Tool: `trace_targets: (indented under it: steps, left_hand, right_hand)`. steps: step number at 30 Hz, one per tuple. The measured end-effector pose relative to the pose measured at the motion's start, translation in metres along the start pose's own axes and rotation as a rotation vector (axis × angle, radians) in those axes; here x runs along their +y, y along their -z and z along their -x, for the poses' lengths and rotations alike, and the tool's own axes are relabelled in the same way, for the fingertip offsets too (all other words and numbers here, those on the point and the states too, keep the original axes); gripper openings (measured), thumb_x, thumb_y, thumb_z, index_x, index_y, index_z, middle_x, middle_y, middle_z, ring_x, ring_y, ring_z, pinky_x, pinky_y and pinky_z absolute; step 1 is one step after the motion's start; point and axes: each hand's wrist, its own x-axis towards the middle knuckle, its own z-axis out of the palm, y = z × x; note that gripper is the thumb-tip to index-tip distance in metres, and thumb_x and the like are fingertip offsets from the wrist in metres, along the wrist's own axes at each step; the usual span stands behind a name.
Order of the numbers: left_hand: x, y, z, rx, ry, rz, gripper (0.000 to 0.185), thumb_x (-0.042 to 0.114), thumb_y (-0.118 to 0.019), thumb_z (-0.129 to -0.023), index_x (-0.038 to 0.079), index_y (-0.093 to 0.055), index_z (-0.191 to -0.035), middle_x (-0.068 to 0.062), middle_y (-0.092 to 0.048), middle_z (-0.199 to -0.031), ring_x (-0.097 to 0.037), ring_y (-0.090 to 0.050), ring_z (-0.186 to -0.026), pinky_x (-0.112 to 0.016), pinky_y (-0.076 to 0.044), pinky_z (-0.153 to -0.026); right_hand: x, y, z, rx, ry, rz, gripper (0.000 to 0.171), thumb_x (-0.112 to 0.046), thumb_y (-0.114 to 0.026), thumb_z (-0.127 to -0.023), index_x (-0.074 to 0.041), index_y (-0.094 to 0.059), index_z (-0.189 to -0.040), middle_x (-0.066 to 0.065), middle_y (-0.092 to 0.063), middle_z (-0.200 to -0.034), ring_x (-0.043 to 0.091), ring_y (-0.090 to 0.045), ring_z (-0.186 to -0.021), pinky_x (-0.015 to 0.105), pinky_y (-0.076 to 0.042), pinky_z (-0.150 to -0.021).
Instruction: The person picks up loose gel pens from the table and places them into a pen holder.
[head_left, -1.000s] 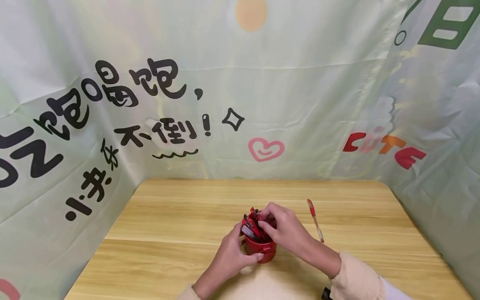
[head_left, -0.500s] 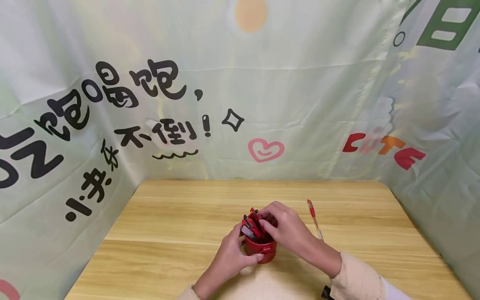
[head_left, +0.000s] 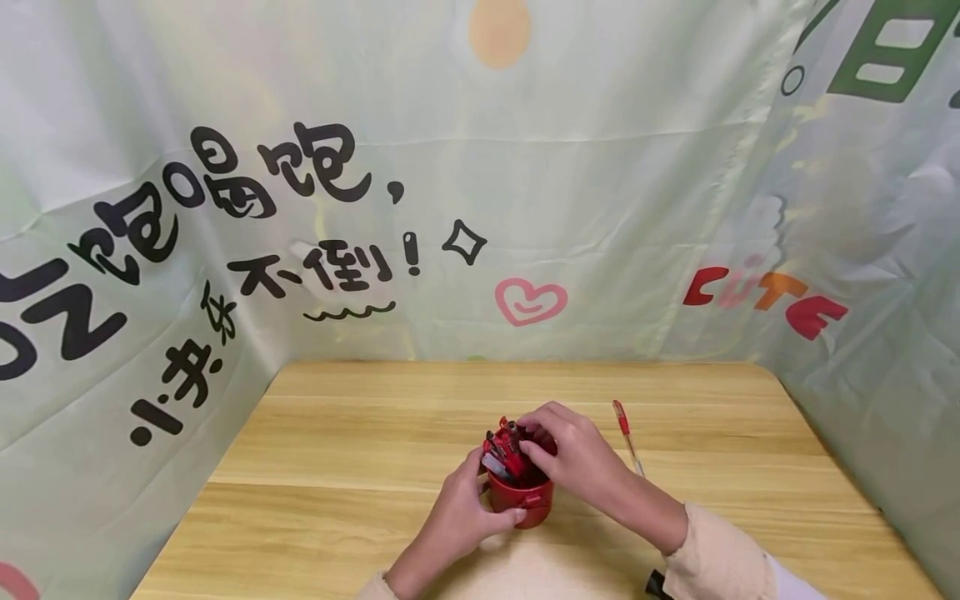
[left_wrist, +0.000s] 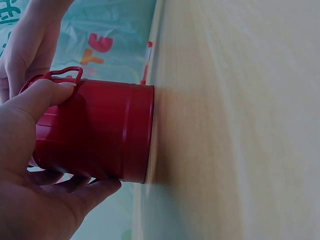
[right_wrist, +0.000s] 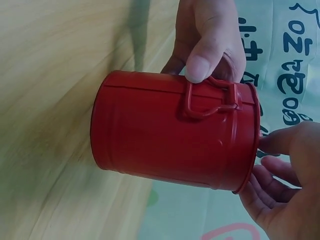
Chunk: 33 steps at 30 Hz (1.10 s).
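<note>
A red bucket-shaped pen holder with a small wire loop handle stands upright on the table. Several red and dark pens lean to its left side. My left hand grips the holder from the left, fingers round its far side and thumb near the handle. Bent over the right part of its opening, my right hand has its fingertips right at the rim. I cannot tell whether those fingers pinch a pen, since the wall and the hand hide the inside.
A red-capped pen lies on the wooden table beyond the right wrist, its lower end covered by the arm. Printed cloth hangs around the back and sides. A small black object shows beside the right sleeve.
My right hand has shifted slightly right, and its fingertips have moved off the pens toward the holder's right rim. The left hand and the holder stay in place.
</note>
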Motion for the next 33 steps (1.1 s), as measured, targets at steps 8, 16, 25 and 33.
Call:
trace_targets:
  steps: [8,16,25,33]
  left_hand:
    - [-0.001,-0.001,0.0,0.009,-0.01,0.005,0.095,0.029,-0.091,-0.076,0.006,-0.042,-0.153,-0.013,-0.06,-0.147,-0.034,-0.062,-0.131,-0.045,-0.061,-0.102]
    - [0.001,-0.001,0.001,0.001,0.013,0.027,0.095,0.031,-0.091,-0.076,0.007,-0.041,-0.154,-0.01,-0.058,-0.149,-0.033,-0.061,-0.132,-0.045,-0.061,-0.102]
    - [0.001,-0.001,0.001,0.012,0.008,0.036,0.096,0.028,-0.092,-0.075,0.005,-0.041,-0.153,-0.012,-0.058,-0.149,-0.035,-0.061,-0.133,-0.045,-0.06,-0.103]
    - [0.001,-0.002,0.001,0.013,0.021,0.031,0.097,0.028,-0.092,-0.075,0.005,-0.041,-0.154,-0.014,-0.057,-0.15,-0.036,-0.06,-0.133,-0.045,-0.06,-0.104]
  right_hand:
    - [0.002,0.011,-0.001,0.035,-0.013,0.054,0.028,-0.011,-0.084,-0.086,-0.009,-0.074,-0.111,0.003,-0.072,-0.102,0.014,-0.07,-0.087,0.026,-0.065,-0.071]
    - [0.019,0.02,-0.002,0.102,-0.023,0.135,0.031,-0.013,-0.086,-0.084,-0.007,-0.073,-0.111,0.006,-0.074,-0.1,0.02,-0.072,-0.087,0.036,-0.067,-0.076]
    - [0.059,0.031,-0.005,0.063,-0.208,0.153,0.031,-0.013,-0.08,-0.09,-0.001,-0.071,-0.116,0.015,-0.072,-0.105,0.027,-0.071,-0.091,0.043,-0.066,-0.079]
    - [0.092,0.044,-0.004,-0.011,-0.362,0.156,0.036,-0.015,-0.074,-0.095,0.005,-0.067,-0.125,0.025,-0.07,-0.114,0.039,-0.071,-0.099,0.051,-0.064,-0.082]
